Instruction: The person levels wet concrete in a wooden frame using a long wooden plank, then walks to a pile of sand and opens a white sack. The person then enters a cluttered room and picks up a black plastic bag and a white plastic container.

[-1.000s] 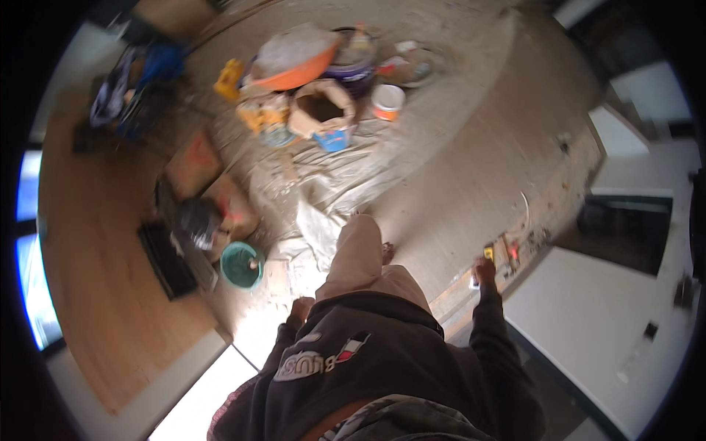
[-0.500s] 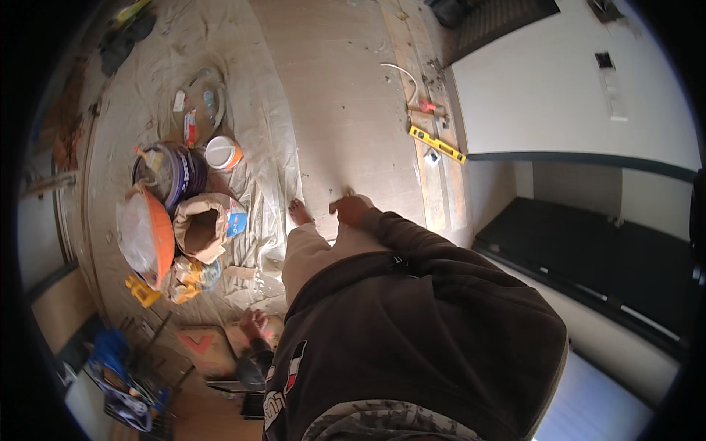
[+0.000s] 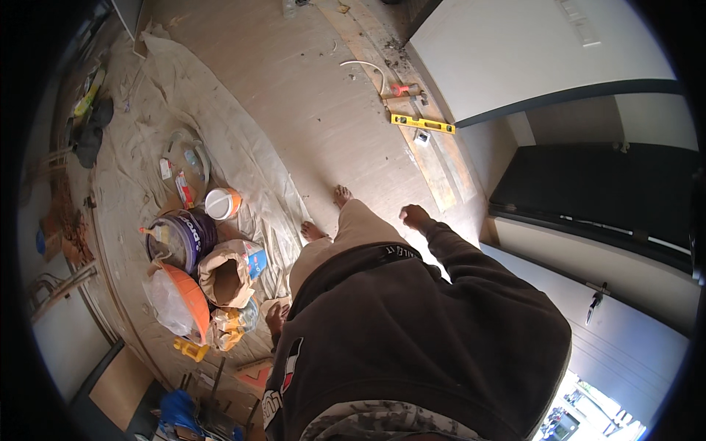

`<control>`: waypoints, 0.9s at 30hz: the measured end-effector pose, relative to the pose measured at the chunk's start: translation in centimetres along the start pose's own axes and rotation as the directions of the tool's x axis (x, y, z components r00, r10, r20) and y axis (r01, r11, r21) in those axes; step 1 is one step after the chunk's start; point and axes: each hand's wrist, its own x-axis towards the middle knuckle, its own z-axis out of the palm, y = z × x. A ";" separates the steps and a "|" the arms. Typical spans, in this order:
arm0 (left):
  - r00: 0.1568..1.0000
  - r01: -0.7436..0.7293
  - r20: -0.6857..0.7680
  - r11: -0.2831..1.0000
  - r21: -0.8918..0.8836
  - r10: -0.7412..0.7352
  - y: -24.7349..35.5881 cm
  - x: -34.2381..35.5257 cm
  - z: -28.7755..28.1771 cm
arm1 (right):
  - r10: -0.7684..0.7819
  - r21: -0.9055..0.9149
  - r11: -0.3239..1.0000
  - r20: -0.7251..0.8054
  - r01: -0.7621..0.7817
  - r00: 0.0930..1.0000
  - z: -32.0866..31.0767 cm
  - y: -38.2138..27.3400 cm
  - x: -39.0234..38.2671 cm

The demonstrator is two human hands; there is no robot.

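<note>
My right hand (image 3: pixel 417 217) hangs over the bare floor right of my legs. Its fingers are curled in, and nothing shows in them. My left hand (image 3: pixel 277 317) is low beside my body, near an opened brown paper sack (image 3: pixel 223 281). Its fingers look loosely apart and empty, though my sleeve and body hide part of it. Against the sack leans an orange basin (image 3: pixel 193 295) with clear plastic sheeting in it. Behind stand a large purple bucket (image 3: pixel 193 234) and a small white-and-orange tub (image 3: pixel 222 203).
A crumpled plastic drop sheet (image 3: pixel 243 132) covers the floor at left. On boards along the right wall lie a yellow spirit level (image 3: pixel 423 123), a red-and-orange tool (image 3: pixel 404 90) and a small white box (image 3: pixel 422 137). A dark panel (image 3: pixel 588 187) juts out at right.
My view has turned, swinging the floor and wall. My right hand has moved right, away from my thigh; my left hand is closer to my body. Both feet now show ahead.
</note>
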 end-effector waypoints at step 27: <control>0.983 -0.027 -0.156 0.752 -0.659 -0.101 -6.6 -1.0 -3.6 | -0.221 -0.158 0.894 0.659 0.420 0.719 -7.5 -6.5 -11.7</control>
